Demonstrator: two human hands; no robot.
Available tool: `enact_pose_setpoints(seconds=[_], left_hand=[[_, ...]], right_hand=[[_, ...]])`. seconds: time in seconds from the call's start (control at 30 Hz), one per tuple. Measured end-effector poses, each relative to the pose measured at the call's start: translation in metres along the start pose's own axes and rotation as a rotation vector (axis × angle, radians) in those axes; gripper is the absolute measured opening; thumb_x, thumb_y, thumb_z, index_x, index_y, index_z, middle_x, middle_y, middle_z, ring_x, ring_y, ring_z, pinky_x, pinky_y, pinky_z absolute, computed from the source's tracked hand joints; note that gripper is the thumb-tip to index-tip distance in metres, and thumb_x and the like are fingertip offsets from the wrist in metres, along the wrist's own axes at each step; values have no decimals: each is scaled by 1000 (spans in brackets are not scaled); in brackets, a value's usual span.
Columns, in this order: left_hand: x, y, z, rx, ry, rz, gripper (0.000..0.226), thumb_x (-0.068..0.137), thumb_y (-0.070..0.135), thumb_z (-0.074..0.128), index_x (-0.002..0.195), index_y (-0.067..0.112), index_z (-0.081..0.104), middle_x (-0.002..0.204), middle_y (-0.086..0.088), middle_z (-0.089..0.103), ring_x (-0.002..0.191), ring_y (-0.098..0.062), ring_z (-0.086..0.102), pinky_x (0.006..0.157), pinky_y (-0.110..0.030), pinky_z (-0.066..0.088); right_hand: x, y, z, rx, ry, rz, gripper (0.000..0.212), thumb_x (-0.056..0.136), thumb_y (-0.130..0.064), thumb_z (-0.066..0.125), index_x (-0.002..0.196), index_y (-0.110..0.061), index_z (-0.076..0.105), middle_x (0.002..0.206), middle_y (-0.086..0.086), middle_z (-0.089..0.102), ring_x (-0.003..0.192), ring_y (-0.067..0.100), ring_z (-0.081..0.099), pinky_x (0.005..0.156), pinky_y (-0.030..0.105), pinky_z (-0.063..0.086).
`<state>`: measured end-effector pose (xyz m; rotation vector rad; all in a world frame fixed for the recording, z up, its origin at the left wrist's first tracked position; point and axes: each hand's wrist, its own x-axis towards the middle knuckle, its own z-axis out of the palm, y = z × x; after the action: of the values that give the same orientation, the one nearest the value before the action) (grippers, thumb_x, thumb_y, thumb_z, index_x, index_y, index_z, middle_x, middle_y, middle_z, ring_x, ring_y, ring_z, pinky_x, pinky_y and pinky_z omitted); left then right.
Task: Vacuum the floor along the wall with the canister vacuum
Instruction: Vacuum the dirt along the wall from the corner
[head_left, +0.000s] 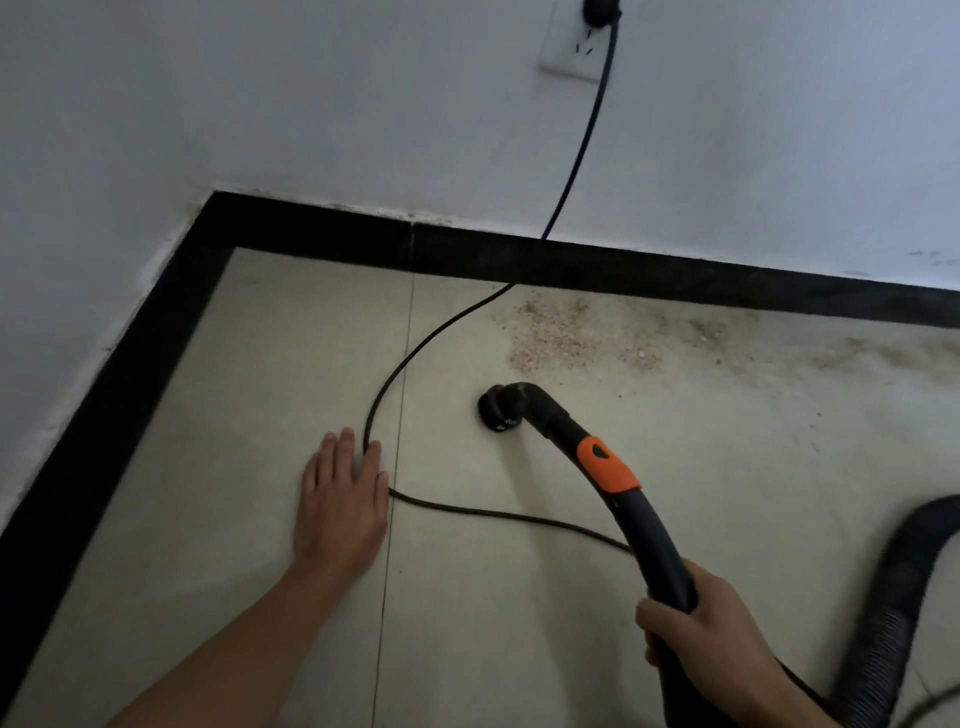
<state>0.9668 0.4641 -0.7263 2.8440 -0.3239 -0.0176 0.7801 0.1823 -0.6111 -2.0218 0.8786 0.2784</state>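
Crumbs lie just beyond the nozzle, toward the wall. The right hand curls its fingers round the wand; the left hand rests flat, fingers straight.

My right hand grips the wand, its nozzle on the floor near the crumbs; my left hand lies flat, touching the cord, hose at right

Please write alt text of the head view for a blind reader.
The right hand grips a vacuum wand, its nozzle at the tiled floor near crumbs by the wall. The left hand lies flat, touching the power cord.
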Motion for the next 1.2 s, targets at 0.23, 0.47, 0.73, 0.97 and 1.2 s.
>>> enact_pose_setpoints(seconds=[0.23, 0.47, 0.73, 0.97, 1.2], left_hand=[[26, 50, -1, -101, 43, 126, 38, 84, 14, 49, 115, -3, 64, 136, -31, 48, 128, -47, 44, 106, -53, 36], [73, 88, 26, -115, -71, 151, 44, 99, 24, 39, 140, 7, 42, 152, -18, 29, 141, -30, 24, 114, -37, 20], [83, 87, 48, -96, 37, 84, 47, 96, 21, 43, 139, 1, 43, 150, -23, 34, 141, -35, 28, 116, -43, 20], [84, 87, 50, -32, 19, 43, 54, 95, 28, 36, 142, 2, 41, 152, -18, 33, 143, -31, 26, 117, -42, 19], [83, 88, 43, -15, -15, 41, 56, 94, 31, 29, 139, 1, 45, 149, -18, 38, 141, -31, 31, 115, -45, 28]], right_hand=[[20, 12, -12, 163, 140, 55, 11, 80, -3, 69, 87, -3, 60, 53, 8, 63, 48, 25, 63, 56, 43, 55], [58, -20, 4, 221, 72, -18, 13, 79, -6, 67, 88, -4, 58, 56, 8, 64, 50, 23, 64, 52, 35, 54], [131, -56, 5, 340, 102, 2, 12, 80, -3, 67, 87, -3, 58, 54, 5, 61, 48, 21, 61, 52, 34, 56], [171, -95, 27, 339, 71, -14, 15, 79, -8, 68, 92, -6, 60, 57, 4, 64, 50, 19, 64, 54, 35, 58], [171, -112, 41, 104, 48, -80, 19, 73, -23, 68, 87, -18, 56, 66, 6, 70, 60, 25, 70, 63, 50, 60]])
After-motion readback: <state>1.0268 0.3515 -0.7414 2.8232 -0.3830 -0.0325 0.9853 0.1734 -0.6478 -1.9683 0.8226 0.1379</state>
